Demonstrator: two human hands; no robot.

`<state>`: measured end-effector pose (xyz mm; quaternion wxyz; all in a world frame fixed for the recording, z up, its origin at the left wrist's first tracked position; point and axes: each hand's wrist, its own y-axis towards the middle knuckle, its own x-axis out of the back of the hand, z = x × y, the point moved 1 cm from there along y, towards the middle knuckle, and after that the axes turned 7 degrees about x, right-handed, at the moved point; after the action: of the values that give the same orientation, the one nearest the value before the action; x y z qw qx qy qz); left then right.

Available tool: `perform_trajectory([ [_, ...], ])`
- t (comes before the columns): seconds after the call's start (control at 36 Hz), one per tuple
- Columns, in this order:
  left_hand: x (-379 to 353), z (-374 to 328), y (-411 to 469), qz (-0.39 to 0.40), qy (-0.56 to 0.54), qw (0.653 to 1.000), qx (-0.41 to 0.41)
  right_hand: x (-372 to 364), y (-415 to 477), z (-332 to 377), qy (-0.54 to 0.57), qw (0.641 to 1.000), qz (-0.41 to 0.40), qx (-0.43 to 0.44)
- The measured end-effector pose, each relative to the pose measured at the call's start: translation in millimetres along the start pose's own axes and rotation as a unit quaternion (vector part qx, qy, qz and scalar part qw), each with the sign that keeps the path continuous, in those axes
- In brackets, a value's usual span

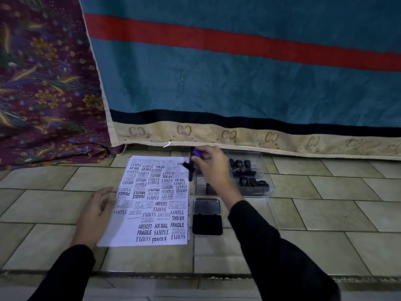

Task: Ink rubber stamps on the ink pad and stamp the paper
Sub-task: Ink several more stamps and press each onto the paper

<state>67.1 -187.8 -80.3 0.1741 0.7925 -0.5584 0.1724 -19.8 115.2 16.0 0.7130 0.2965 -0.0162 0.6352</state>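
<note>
A white paper [149, 203] lies on the tiled floor, covered with several black stamped words such as SAMPLE, FRAGILE and AIR MAIL. My left hand [95, 211] rests flat on its left edge, fingers apart. My right hand [211, 165] is raised over the paper's far right corner, closed on a rubber stamp [192, 165] with a purple-topped black handle; the stamp is blurred and its long base hangs down. An open ink pad tin [207, 217], lid up and black pad below, sits just right of the paper.
A clear plastic compartment box [260, 187] holding several more black stamps [245, 166] stands behind the ink pad, under my right forearm. A teal cloth with a red stripe [238, 83] and a patterned maroon cloth [43, 83] hang behind.
</note>
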Motion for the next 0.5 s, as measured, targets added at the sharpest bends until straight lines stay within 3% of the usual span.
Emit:
perform_trajectory([
  [0.11, -38, -29, -27, 0.127, 0.083, 0.986, -0.064, 26, 3, -32, -0.027, 0.996, 0.003, -0.086],
  [0.22, -86, -58, -50, 0.194, 0.233, 0.937, -0.172, 29, 1, -47, -0.089, 0.990, 0.036, -0.100],
  [0.31, -113, -65, -56, 0.220, 0.292, 0.909, -0.202, 26, 2, -47, -0.116, 0.986, 0.066, -0.097],
  [0.5, -133, -63, -59, 0.220, 0.320, 0.899, -0.204, 16, 4, -42, -0.190, 0.967, 0.155, -0.069],
])
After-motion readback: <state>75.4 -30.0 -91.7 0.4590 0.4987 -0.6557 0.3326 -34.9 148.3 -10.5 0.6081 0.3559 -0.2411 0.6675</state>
